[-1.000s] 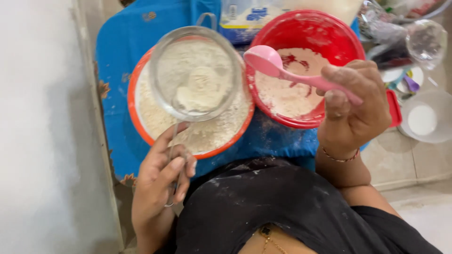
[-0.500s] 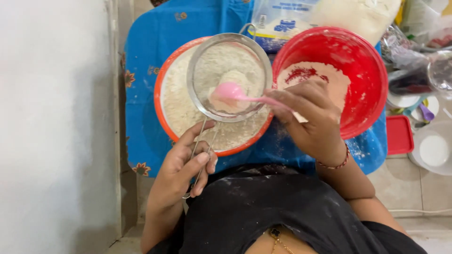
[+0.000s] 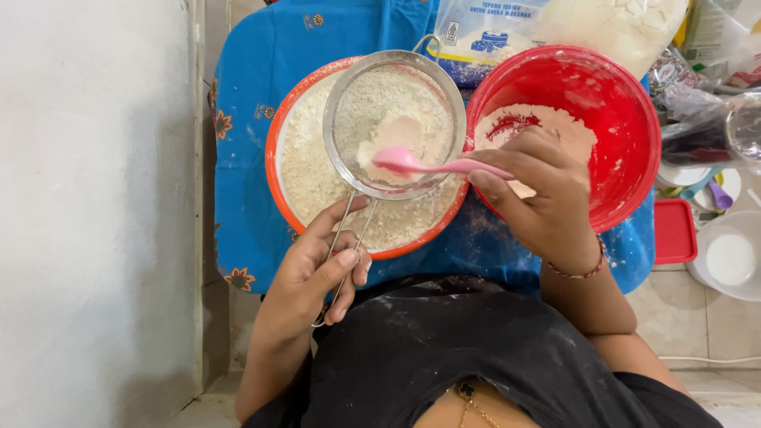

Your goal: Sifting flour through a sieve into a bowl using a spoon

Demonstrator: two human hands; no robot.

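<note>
My left hand (image 3: 313, 273) grips the wire handle of a round metal sieve (image 3: 372, 87), held over an orange-rimmed bowl (image 3: 277, 170) full of sifted flour. My right hand (image 3: 547, 198) holds a pink spoon (image 3: 412, 162) whose bowl is turned over inside the sieve, above a small heap of flour. To the right stands a red bowl (image 3: 626, 103) with flour at its bottom, partly hidden behind my right hand. Both bowls rest on a blue cloth (image 3: 246, 95) with flower print.
A clear bag of flour (image 3: 555, 24) lies behind the bowls. At the right are a red lid (image 3: 675, 231), a white container (image 3: 729, 257), plastic bags (image 3: 705, 127) and small coloured spoons (image 3: 713, 190). A pale wall (image 3: 87, 198) runs along the left.
My right hand carried the pink spoon from the red bowl across to the sieve and tipped it over; flour now lies in the sieve. The left hand kept the sieve over the orange bowl.
</note>
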